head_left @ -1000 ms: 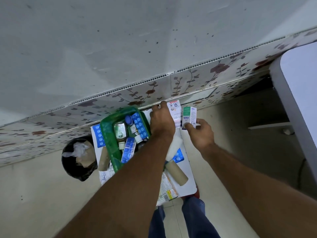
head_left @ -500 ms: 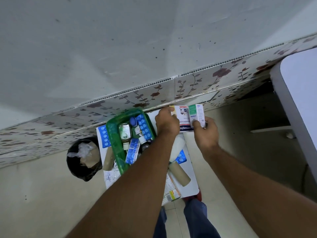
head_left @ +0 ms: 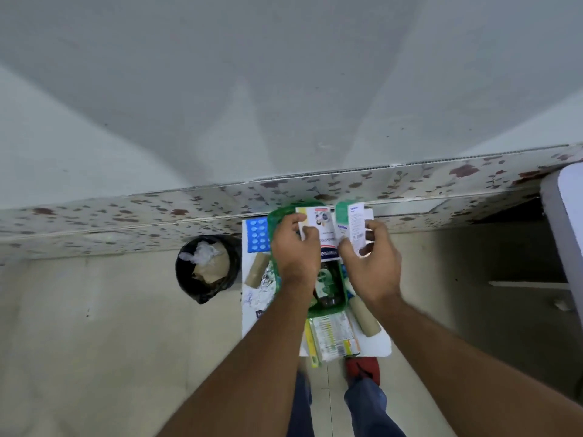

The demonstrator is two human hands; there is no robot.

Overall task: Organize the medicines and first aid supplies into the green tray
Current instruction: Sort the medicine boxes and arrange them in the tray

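The green tray (head_left: 328,310) sits on a small white table (head_left: 378,345), mostly under my hands; a dark bottle (head_left: 326,287) and other medicines lie inside it. My left hand (head_left: 295,252) grips a white medicine box (head_left: 321,230) with a red and dark band, held above the tray. My right hand (head_left: 372,263) grips a green-and-white medicine box (head_left: 350,223) right beside it. A blue blister pack (head_left: 257,234) and a brown bandage roll (head_left: 255,269) lie left of the tray. Another brown roll (head_left: 364,316) and a printed flat pack (head_left: 336,337) lie near the table's front.
A black bin (head_left: 206,266) with paper and plastic stands on the floor left of the table. A floral-tiled wall base (head_left: 126,216) runs behind. A grey-white table edge (head_left: 564,222) juts in at the right. My legs and a red shoe (head_left: 362,369) are below.
Both hands lifted the two boxes and brought them leftward over the green tray. The camera view swung, so the table now sits squarer in front of me.
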